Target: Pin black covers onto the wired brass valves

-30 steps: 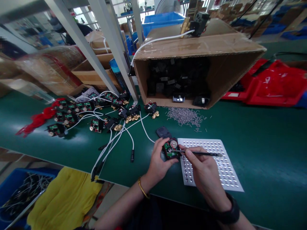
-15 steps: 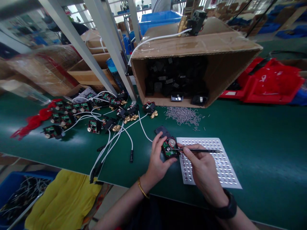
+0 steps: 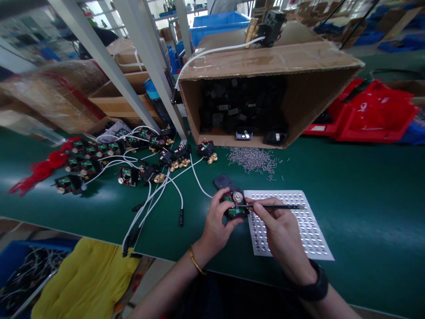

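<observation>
My left hand [image 3: 217,221] is closed around the edge of an open black housing [image 3: 237,212], which holds a green circuit board, a round metal disc and red wires. One fingertip of that hand presses on the board, close to the tip of a pair of thin black tweezers [image 3: 277,206]. My right hand [image 3: 282,235] pinches the tweezers, their tip pointing left over the board. A loose black cover [image 3: 223,181] lies just behind the housing. Under my right hand is a white sheet [image 3: 314,241] with rows of shiny round metal domes.
Behind my hands lies a pile of small screws [image 3: 252,159], before a cardboard box [image 3: 327,73] of black parts. On the left are several open circuit units [image 3: 129,176] with brass fittings and white cables [image 3: 156,199]. Red bins [image 3: 372,115] stand at the right.
A finger of my left hand has moved down from the housing's upper edge onto the board by the tweezers' tip. My right hand has barely moved. The view has shifted slightly.
</observation>
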`<state>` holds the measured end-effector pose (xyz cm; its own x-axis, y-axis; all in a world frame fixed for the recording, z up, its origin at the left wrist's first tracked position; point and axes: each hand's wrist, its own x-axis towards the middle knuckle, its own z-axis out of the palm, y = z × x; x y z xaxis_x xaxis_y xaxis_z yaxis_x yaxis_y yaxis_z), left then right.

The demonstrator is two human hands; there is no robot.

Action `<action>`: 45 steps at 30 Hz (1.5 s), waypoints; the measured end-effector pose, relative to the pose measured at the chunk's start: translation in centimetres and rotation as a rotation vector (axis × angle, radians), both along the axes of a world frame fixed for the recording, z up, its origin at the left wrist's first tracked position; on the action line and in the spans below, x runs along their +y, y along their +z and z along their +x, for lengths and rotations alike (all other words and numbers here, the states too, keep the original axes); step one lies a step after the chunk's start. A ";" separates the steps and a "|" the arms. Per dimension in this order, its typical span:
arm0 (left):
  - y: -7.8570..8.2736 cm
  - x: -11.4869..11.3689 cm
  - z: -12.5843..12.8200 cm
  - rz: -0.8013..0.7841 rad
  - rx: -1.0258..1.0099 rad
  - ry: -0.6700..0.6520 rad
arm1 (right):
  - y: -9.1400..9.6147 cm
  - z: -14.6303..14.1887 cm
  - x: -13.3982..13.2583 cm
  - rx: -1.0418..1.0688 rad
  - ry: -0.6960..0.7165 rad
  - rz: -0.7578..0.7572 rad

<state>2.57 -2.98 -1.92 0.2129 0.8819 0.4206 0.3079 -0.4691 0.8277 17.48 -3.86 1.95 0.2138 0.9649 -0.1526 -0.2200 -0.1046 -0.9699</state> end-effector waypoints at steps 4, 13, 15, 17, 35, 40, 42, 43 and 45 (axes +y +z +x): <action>0.1 0.2 -0.2 0.050 0.065 -0.006 | 1.2 0.4 -1.0 -0.355 -0.002 0.328; -0.8 -0.8 -0.6 0.087 0.066 0.071 | 5.4 4.1 8.0 -1.060 0.403 0.377; -1.1 -1.6 -0.6 0.019 0.009 0.130 | 4.0 2.3 10.2 -1.253 0.640 0.283; -1.2 -2.3 -0.8 -0.105 -0.066 0.187 | 2.2 0.0 11.3 -1.363 0.736 0.227; 0.6 -0.9 -0.5 -0.143 0.007 0.129 | 0.5 4.6 3.4 0.592 0.443 -0.434; 1.3 0.0 1.0 -0.286 -0.003 0.253 | -0.7 3.6 2.3 0.584 0.379 -0.372; 1.5 0.7 1.3 -0.302 0.010 0.293 | -0.5 3.6 2.3 0.535 0.366 -0.351; 1.6 1.0 1.4 -0.328 0.001 0.304 | -0.4 3.7 2.4 0.511 0.362 -0.342; 1.7 1.6 1.3 -0.399 -0.037 0.284 | -0.3 4.0 2.5 0.477 0.351 -0.329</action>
